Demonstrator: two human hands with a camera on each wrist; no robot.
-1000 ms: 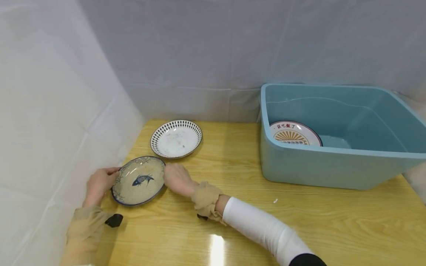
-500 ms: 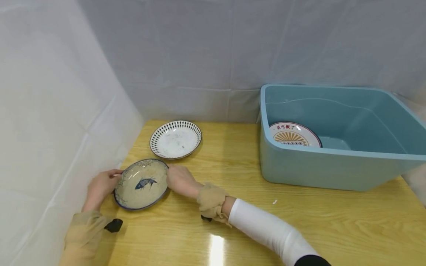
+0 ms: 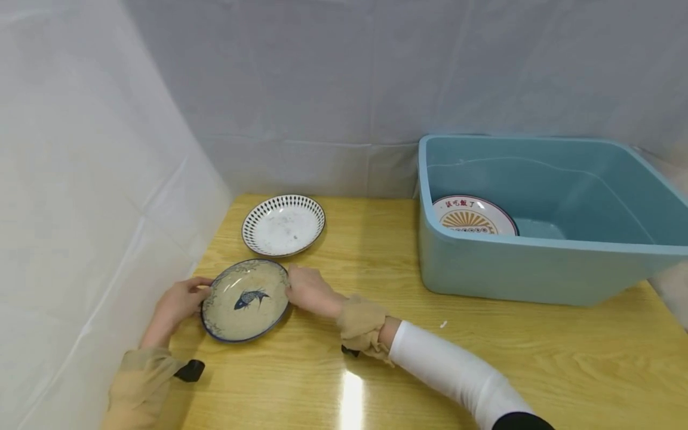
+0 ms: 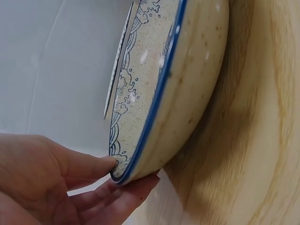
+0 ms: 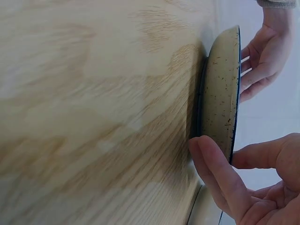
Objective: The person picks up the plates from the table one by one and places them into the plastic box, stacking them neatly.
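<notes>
both hands on the fish plate, near-left part of the table, roughly 10 o'clock from the camera.

left hand at the plate's 9 o'clock rim: left wrist view shows the thumb on top of the rim and fingers curled under it, so it's pinching the edge. right hand at the 3 o'clock rim: right wrist view shows the thumb over the lip and fingers along the underside, also clamped on the rim. both hands closed on the plate, none free.

plate looks flat or nearly flat on the wood; in the right wrist view its base sits against the table. can't tell if it's fully down or a hair off. blue rim, speckled beige glaze, fish facing 2 o'clock.

tan cuffs on both wrists, white sleeve on the right arm coming in from 5 o'clock.

further back, at 12 o'clock from the fish plate: white plate with a black diamond rim, just beyond it, not touching.

at 2 o'clock, well apart: blue tub on the table's right side, a sunburst plate lying inside at its left end.

white sheeting on the left and behind.
</notes>
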